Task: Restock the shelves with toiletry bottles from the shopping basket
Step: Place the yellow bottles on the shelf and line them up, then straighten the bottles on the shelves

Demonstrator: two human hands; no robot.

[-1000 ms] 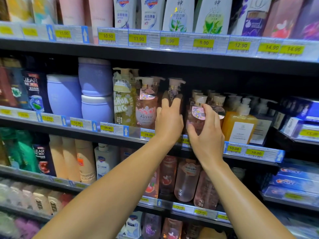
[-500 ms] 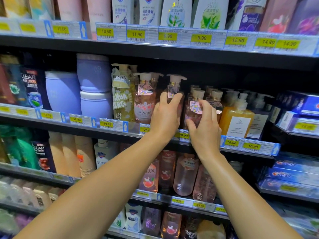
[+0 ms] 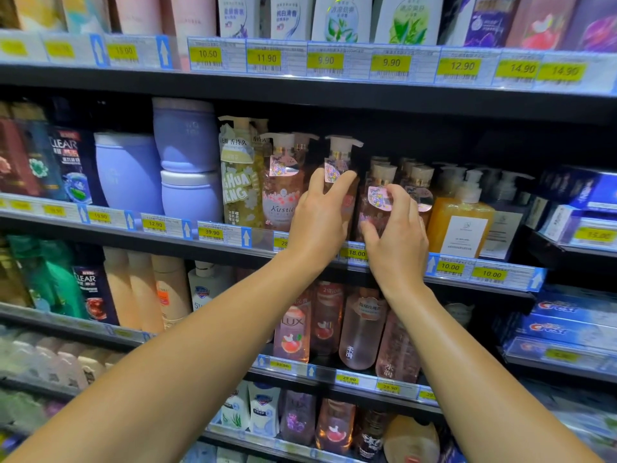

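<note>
black shop shelving (image 3: pixel 300 91), 4 tiers, yellow price tags (image 3: pixel 391 63) along edges, bright overhead light.

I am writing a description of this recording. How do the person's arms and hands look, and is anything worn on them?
Both forearms are bare as far as the picture shows: no sleeves in view. The left hand and the right hand wear no gloves. No watch, bracelet or ring shows on them.

On the middle shelf (image 3: pixel 233 243) I see jars (image 3: pixel 187 162) left, pump bottles (image 3: pixel 283 182) centre, boxes (image 3: pixel 581 195) right. My left hand (image 3: pixel 317 222) sits just left of my right hand (image 3: pixel 397 238), before two bottles.
</note>
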